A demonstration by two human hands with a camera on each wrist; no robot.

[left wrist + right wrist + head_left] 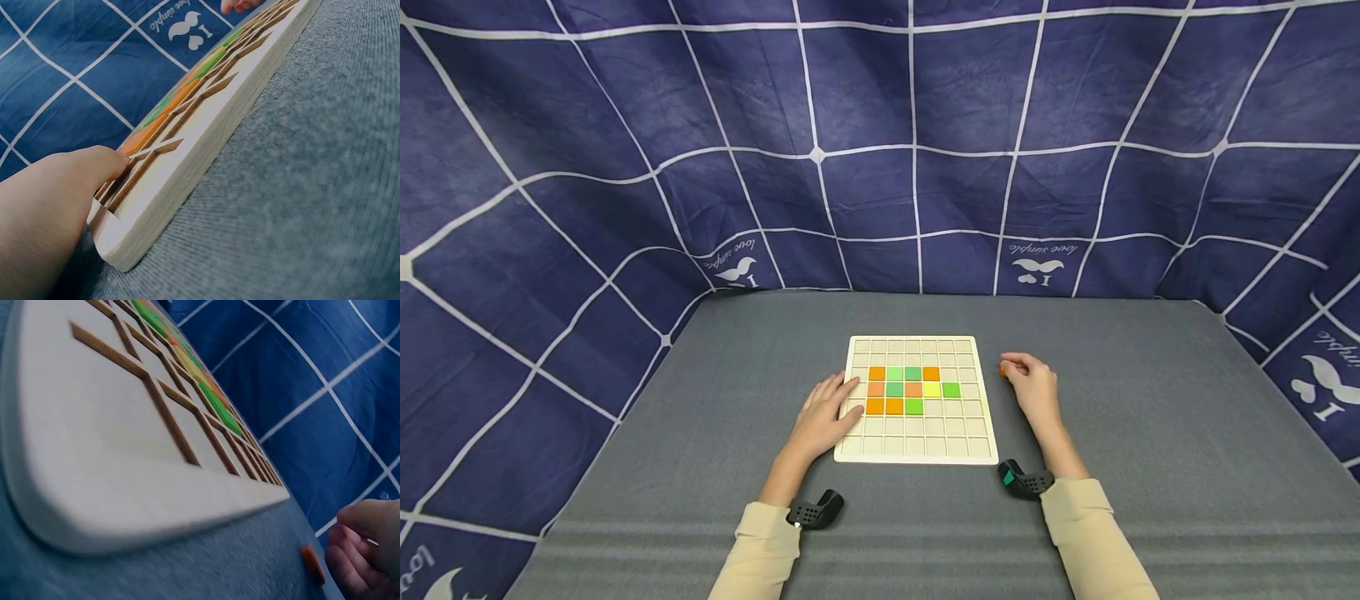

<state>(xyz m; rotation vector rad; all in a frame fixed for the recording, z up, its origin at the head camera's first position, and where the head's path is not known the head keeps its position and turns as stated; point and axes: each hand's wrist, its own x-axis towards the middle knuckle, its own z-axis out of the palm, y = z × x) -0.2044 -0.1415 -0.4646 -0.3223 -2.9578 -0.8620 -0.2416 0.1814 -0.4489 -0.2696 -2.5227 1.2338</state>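
While the wooden grid board [917, 454] lay flat on the grey table cover [1150, 467], the left hand [826, 415] rested on its left edge, fingers straight and spread over the outermost cells, gripping nothing. The left wrist view confirmed this contact: a fingertip [94, 164] lay on the board [187, 181] surface beside an orange tile [134, 142].

The right hand [1034, 388] sat on the cover just beside the board's right edge, apart from it. Its fingers were curled toward a small orange tile [1003, 369] at the fingertips. In the right wrist view that tile [312, 563] lay on the cloth just short of the curled fingers [350, 565] — whether they touched it could not be determined, and no grasp was shown.

On the board, coloured tiles occupied three rows near the middle. The top row read orange, light green, green, orange [931, 373]. The middle row read pale orange, green, pale orange, yellow [932, 389], green [951, 389]. The bottom row read orange, orange, green [913, 406]. The remaining cells stood bare.

Each wrist carried a black camera mount — left [816, 509], right [1025, 481] — below cream sleeves [1086, 525]. A navy cloth with a white grid pattern [880, 150] hung behind and to both sides of the table.
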